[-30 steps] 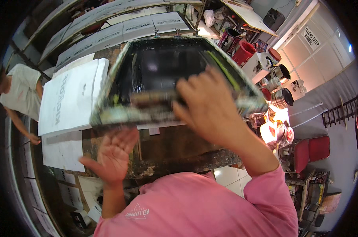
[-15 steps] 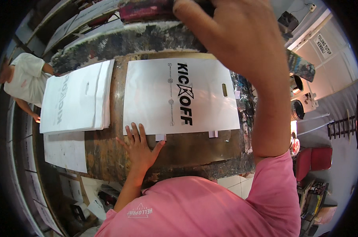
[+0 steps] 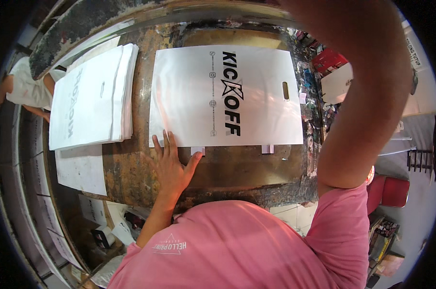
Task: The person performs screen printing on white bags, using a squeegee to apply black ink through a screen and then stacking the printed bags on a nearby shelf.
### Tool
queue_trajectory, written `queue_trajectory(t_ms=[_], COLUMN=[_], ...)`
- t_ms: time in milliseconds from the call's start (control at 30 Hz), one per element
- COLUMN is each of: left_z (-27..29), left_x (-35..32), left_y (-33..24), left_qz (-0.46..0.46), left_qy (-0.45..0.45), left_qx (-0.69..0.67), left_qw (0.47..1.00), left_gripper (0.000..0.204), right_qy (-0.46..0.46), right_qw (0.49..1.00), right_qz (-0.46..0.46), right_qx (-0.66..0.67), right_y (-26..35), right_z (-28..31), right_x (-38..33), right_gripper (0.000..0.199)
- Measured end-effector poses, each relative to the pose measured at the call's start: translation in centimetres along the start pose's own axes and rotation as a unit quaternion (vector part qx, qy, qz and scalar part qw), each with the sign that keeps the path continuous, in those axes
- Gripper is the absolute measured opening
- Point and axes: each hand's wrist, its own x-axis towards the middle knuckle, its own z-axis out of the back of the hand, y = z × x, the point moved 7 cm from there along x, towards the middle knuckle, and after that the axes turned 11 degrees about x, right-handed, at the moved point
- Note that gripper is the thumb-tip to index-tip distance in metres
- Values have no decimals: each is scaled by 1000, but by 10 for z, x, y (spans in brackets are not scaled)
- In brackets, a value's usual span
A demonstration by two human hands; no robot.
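Note:
A white plastic bag [image 3: 194,96] with black printed lettering and a cut-out handle slot lies flat on the stained printing table [image 3: 227,168]. My left hand [image 3: 171,166] rests flat on the table at the bag's near left corner, fingers spread and fingertips touching its edge. My right arm [image 3: 367,96] is raised high past the top of the picture; its hand is out of view. The lifted screen frame [image 3: 131,14] shows as a dark paint-crusted bar along the top.
A stack of printed white bags [image 3: 90,96] lies to the left, with more sheets [image 3: 81,168] below it. Another person in a white shirt [image 3: 23,86] stands at far left. Paint pots and clutter [image 3: 324,62] sit right of the table.
The screen frame went from lying over the table to fully raised, uncovering the printed bag. My right arm rose out of view; my left hand settled flat at the bag's edge.

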Motion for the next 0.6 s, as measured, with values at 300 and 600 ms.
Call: queue_trajectory(t_ms=[300,600], left_z=[113,129], left_x=[71,35], left_y=[-2,183], left_qz=[69,154], left_qy=[-151,-214], left_qx=[-253,-438], left_qw=[953,859], left_gripper=[43,45], right_qy=[64,-76], right_qw=[991,993], right_qz=[-114,93], right_qx=[-22,9], right_y=[12,16], right_z=[0,6], right_x=[5,-29], right_gripper=[52,48])
